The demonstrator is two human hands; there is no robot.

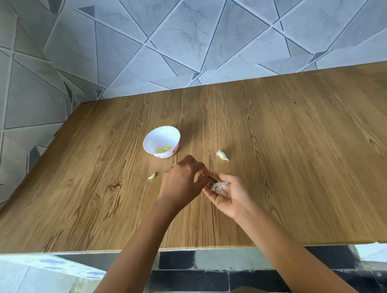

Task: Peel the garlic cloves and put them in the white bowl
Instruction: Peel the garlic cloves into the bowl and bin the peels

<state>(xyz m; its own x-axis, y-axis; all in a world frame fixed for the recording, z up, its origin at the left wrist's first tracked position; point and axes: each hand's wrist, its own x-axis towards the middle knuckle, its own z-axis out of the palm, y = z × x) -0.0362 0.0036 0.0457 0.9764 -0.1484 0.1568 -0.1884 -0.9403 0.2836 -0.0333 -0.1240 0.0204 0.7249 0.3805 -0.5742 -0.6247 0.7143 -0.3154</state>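
The right hand (229,196) lies palm up, fingers loosely curled to cradle a garlic clove (218,186) in loose papery skin. The left hand (182,183), knuckles up and fingers curled, pinches at that skin by the right hand's fingertips; whether it grips skin alone or the clove too cannot be told. To peel well, the right hand should probably hold the clove firm while the left strips the skin away from one end, with no scraps going to the bowl. The white bowl (161,141) stands beyond the left hand, with peeled cloves (164,149) inside. An unpeeled clove (222,155) lies just beyond the right hand and a smaller clove (151,176) just left of the left hand, both on the wooden table (309,157).
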